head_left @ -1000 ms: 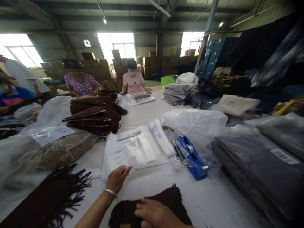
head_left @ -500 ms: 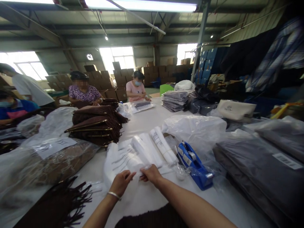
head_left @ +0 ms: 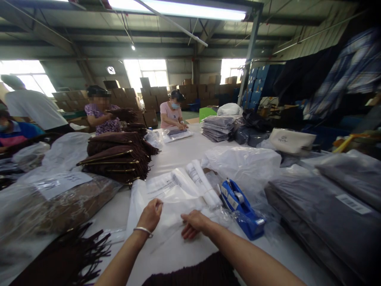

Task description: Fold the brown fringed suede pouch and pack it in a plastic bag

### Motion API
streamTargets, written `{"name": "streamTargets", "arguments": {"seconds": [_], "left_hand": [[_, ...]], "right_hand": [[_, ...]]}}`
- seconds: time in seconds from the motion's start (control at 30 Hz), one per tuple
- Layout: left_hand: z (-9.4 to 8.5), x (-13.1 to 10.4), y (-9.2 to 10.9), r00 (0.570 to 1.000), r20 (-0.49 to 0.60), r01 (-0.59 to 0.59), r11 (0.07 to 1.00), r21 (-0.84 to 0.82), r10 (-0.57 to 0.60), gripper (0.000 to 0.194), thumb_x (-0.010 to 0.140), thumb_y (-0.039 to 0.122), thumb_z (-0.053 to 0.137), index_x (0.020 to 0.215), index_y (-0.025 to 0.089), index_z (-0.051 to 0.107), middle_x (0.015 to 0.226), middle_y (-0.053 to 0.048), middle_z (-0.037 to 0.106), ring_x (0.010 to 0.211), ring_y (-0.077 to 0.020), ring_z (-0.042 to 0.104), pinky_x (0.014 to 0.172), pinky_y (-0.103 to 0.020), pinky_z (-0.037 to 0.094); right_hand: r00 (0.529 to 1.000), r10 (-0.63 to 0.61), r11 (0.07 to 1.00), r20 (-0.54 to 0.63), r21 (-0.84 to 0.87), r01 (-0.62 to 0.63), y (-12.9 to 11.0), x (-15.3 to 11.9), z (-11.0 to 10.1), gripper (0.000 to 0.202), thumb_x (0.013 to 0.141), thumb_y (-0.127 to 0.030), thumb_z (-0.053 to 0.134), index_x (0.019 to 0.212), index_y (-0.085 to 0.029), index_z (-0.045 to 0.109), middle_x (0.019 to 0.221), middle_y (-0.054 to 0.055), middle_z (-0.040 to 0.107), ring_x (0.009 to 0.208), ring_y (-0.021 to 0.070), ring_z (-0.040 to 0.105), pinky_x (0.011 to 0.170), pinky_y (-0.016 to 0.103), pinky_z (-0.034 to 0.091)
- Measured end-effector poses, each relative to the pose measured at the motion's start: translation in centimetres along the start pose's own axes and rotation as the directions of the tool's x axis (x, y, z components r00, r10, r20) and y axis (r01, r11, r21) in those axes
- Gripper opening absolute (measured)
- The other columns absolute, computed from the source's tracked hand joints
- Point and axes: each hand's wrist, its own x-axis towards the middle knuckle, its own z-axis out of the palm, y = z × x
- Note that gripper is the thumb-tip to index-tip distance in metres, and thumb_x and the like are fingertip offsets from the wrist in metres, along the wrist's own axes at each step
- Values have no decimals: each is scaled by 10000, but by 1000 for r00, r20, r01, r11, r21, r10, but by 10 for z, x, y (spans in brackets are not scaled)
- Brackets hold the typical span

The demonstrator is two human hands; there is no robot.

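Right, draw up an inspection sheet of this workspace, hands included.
Surface: white table, crowded on both sides.
Work items: printed bags in front of the hands; brown cloth, cut off by the lower picture edge.
Clutter: rolled bags beside the blue tape dispenser; brown stack to the left; bagged grey goods to the right.
Left hand: fingers curled; grip on a bag unclear.
Right hand: thumb and fingers apart.
Cables: nothing seen on the table.
Surroundings: co-worker in pink across the table; cartons behind.
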Motion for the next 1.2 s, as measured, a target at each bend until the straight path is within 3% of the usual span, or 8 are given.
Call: {"name": "streamTargets", "arguments": {"seconds": [0.13,0.23,0.3,0.7,0.83,0.93,1.07,1.2], "left_hand": [[19,-13,6,996,-59,-68,993,97,74,165,846,222,382,839,180,541,826,-67,597,797,-210,588,767,-340,465],[28,-23,15,987,-55,-139,975,171,151,208,873,239,368,908,171,561,884,-84,588,885,-227,565,872,-384,426],[29,-28,15,984,-20,-167,961,220,176,198,854,233,408,922,165,581,908,-96,593,927,-249,555,900,-419,409],[-32,-47,-89,981,-112,176,968,180,-158,526,681,81,378,1184,47,525,1198,-194,590,1131,-266,553,986,-362,423],[-35,-89,-71,833,-260,436,868,-236,-489,460,705,175,439,1155,156,535,921,-97,666,884,-273,639,733,-370,534],[-19,-117,-53,718,-80,500,592,-632,-692,302,689,239,503,976,174,575,538,24,551,528,-180,593,467,-260,494],[9,-124,-37,791,226,495,379,-782,-568,267,739,301,527,933,137,607,832,-71,695,829,-190,670,755,-315,559],[16,-117,-33,797,433,572,294,-766,-422,346,671,404,695,895,140,682,970,-90,715,1005,-256,636,905,-376,509]], "right_hand": [[937,-346,901,-38,-291,321,-27,-22,2,342,850,-473,548,968,-169,651,998,118,685,1009,251,611,925,411,440],[750,-659,478,58,-738,477,-48,-9,-1,307,848,-281,576,1139,-188,594,1212,115,587,1202,251,459,1045,428,301],[747,-654,355,122,-822,445,-52,9,-3,199,830,-153,549,997,-139,658,1087,137,635,1122,251,512,999,418,348],[738,-600,753,-310,-530,390,-11,17,-85,349,768,-32,475,1031,-141,678,1190,125,604,1125,224,512,1008,359,366],[713,-491,870,-500,-248,425,8,-15,-73,471,893,-284,402,1358,-207,410,1259,93,547,890,168,623,768,304,520],[788,-361,908,-499,5,419,37,-38,-51,540,911,-403,344,1417,-223,283,1170,87,596,689,130,659,580,255,534],[936,-185,818,-301,481,316,77,-60,-42,472,867,-468,463,1285,-250,472,1182,46,614,1021,192,631,868,348,513],[973,-113,873,-203,446,195,100,-85,-54,496,778,-572,578,993,-135,675,1047,107,684,1094,266,582,1029,442,371]]}}
